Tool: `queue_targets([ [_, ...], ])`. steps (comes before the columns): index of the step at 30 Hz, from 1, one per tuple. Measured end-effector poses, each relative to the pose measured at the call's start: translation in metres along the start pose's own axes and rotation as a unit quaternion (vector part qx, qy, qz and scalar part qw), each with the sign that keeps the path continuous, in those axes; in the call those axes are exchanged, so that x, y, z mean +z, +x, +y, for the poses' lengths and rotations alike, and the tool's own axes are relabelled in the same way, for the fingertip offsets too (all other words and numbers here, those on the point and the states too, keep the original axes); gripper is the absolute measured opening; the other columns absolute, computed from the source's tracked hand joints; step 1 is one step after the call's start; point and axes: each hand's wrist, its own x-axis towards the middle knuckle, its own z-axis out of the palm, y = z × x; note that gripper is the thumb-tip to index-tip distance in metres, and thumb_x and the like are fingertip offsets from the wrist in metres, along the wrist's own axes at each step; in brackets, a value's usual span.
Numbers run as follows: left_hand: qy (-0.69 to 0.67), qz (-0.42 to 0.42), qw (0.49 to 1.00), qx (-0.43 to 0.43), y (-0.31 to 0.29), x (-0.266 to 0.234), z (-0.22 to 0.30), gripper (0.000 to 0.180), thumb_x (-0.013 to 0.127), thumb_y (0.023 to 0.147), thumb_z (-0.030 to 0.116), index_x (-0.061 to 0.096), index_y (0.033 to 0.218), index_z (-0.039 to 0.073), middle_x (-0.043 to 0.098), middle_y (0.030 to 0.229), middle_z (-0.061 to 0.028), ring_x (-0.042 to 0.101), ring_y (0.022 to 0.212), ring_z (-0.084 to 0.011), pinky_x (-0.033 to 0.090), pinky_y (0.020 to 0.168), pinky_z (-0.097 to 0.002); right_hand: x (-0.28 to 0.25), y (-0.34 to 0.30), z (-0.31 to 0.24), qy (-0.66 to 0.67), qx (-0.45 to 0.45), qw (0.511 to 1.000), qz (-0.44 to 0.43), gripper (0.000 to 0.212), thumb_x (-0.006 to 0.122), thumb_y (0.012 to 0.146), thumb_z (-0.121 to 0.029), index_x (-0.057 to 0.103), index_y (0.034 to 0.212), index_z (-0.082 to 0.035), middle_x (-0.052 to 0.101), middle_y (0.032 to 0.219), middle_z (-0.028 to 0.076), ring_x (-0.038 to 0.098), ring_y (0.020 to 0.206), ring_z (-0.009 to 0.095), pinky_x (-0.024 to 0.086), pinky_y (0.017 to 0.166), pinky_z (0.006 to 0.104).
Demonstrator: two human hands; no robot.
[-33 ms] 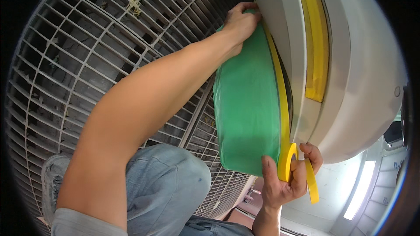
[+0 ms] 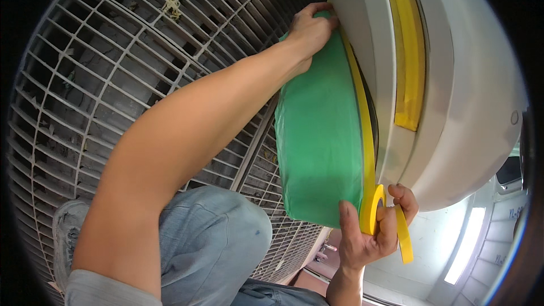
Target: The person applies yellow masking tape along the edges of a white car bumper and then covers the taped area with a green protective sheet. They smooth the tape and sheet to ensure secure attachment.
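A green plastic masking sheet (image 2: 320,130) stretches down the lower edge of a white, curved vehicle body panel (image 2: 476,107). Yellow masking tape (image 2: 366,141) runs along the sheet's right edge, down to its roll (image 2: 371,209). My right hand (image 2: 362,238) grips that roll by the sheet's lower corner, with fingers through and around it. A second, narrower yellow ring (image 2: 403,238) hangs at those fingers. At the sheet's upper end, my left hand (image 2: 311,31) is closed on its edge beside the panel; the fingertips are partly hidden.
Metal floor grating (image 2: 113,73) lies under and left of me, with a scrap of debris (image 2: 171,7) on it. My bent knee (image 2: 221,238) is close below the sheet. Another yellow-taped strip (image 2: 409,51) runs down the panel. A bright lamp (image 2: 466,246) shows at lower right.
The view has shifted very slightly. Both hands, the sheet and the tape roll hold the same places.
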Motion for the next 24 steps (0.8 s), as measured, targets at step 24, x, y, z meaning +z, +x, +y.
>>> queue_targets([
  [24,0.196,-0.103,0.968,0.116,-0.079,0.002,-0.006,0.087,0.06,0.099,0.042,0.024,0.167,0.001,0.028,0.171,-0.0243,0.022,0.159,-0.0406,0.022,0.129,-0.0461,0.002,-0.007,0.017,0.049,0.084,0.994,0.051,0.047,0.098,0.066,-0.016,0.055,0.08,-0.004,0.059,0.116,0.019,0.055,0.104,0.03,0.043,0.087,0.0384],
])
